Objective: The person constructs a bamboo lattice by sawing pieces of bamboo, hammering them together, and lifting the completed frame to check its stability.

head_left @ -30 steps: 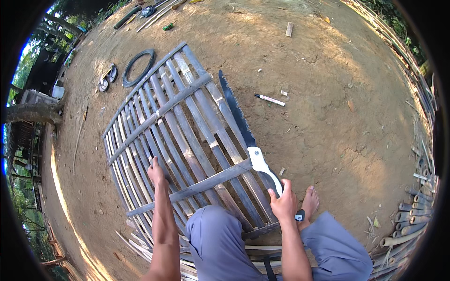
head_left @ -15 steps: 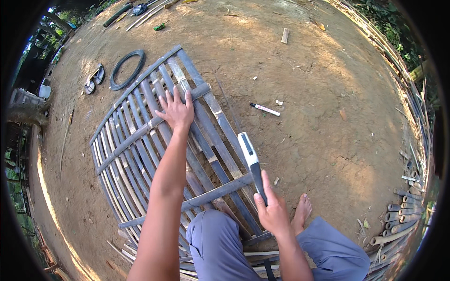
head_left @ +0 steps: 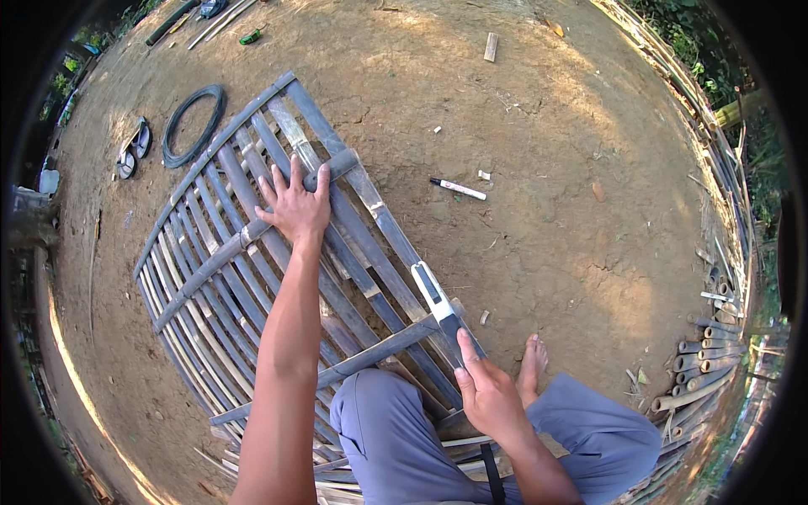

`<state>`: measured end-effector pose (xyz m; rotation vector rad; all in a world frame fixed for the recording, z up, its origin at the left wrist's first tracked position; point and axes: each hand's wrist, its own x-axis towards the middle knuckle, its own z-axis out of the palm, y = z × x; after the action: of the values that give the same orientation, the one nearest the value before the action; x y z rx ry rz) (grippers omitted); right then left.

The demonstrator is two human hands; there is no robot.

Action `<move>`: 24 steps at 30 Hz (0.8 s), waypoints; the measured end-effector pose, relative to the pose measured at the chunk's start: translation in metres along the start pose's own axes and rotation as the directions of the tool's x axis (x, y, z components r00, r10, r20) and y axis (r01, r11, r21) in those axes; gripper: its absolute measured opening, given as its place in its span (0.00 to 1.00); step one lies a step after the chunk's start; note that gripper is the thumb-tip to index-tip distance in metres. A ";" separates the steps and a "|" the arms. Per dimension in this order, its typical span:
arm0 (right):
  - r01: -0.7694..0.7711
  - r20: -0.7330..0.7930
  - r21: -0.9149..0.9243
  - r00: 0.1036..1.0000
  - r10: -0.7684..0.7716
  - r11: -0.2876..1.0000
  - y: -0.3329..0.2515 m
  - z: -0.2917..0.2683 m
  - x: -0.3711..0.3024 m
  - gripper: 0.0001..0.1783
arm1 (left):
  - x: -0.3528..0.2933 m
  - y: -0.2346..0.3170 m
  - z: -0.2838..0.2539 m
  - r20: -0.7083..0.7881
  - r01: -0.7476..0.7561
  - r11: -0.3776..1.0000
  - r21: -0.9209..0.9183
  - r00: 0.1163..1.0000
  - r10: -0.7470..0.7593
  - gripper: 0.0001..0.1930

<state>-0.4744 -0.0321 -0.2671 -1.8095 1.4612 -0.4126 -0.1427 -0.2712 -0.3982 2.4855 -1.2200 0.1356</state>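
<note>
A slatted bamboo panel (head_left: 202, 290) lies on the ground in front of me, partly under my knee. My left hand (head_left: 296, 206) rests on its upper slats beside a crosspiece, fingers spread and flat. In my right hand (head_left: 486, 396), the fingers wrap round the black-and-white handle of a handsaw (head_left: 433, 290). The handle lies over the panel's right edge, close to the end of a lower crosspiece. Its thin blade is hard to make out against the bamboo now; the earlier frame shows it reaching forward from the handle.
A marker (head_left: 459, 188) lies right of the panel. Beyond its left side are a wire coil (head_left: 195, 126) and sandals (head_left: 135, 150). Bamboo poles (head_left: 703, 362) are stacked at right. A bamboo offcut (head_left: 491, 47) and green tape measure (head_left: 250, 37) lie farther off. My bare foot (head_left: 533, 364) is beside the panel.
The view has shifted, so the scene sits farther left. My right hand and the saw handle have come lower, nearer the panel's right edge. My left hand stays on the same slats.
</note>
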 end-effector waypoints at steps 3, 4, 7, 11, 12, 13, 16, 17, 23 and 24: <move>0.052 -0.011 -0.034 0.999 -0.052 0.998 0.001 -0.004 -0.002 0.33 | 0.000 0.001 0.000 0.004 0.003 1.000 -0.011 1.000 -0.003 0.39; 0.037 0.007 -0.085 0.999 -0.037 0.996 -0.002 -0.007 -0.003 0.33 | 0.000 0.000 -0.001 0.005 0.002 1.000 -0.010 1.000 -0.002 0.39; 0.014 0.036 -0.180 0.999 -0.007 0.984 -0.012 -0.016 -0.001 0.33 | -0.001 0.000 -0.002 0.002 0.000 1.000 -0.012 1.000 0.000 0.39; 0.040 0.016 -0.159 0.999 -0.038 0.987 -0.011 -0.017 0.009 0.32 | -0.001 -0.002 0.002 -0.015 -0.008 1.000 -0.014 1.000 0.008 0.38; 0.049 0.017 -0.155 0.999 -0.047 0.987 -0.012 -0.016 0.009 0.32 | 0.000 -0.004 0.003 -0.020 -0.012 1.000 -0.011 1.000 0.012 0.38; 0.059 0.017 -0.162 0.998 -0.057 0.985 -0.013 -0.017 0.009 0.32 | 0.000 -0.003 0.004 -0.023 -0.007 1.000 -0.008 1.000 0.007 0.38; 0.061 0.027 -0.186 0.998 -0.057 0.981 -0.016 -0.023 0.006 0.32 | -0.001 0.001 0.007 -0.031 -0.014 1.000 -0.011 0.999 0.014 0.38; 0.050 0.029 -0.196 0.999 -0.045 0.979 -0.015 -0.027 0.004 0.32 | 0.001 0.003 0.006 -0.035 -0.011 1.000 -0.009 0.999 0.011 0.39; 0.003 0.101 -0.084 0.995 0.005 0.996 -0.022 -0.006 0.091 0.36 | 0.006 -0.004 0.015 -0.004 -0.004 1.000 0.031 1.000 0.004 0.43; -0.014 0.121 -0.070 0.992 0.022 0.997 -0.015 -0.003 0.100 0.37 | 0.005 -0.002 0.017 0.005 0.004 1.000 0.010 1.000 -0.004 0.43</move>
<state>-0.4366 -0.1256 -0.2752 -1.8412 1.4223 -0.2407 -0.1388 -0.2799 -0.4130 2.4983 -1.2196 0.1355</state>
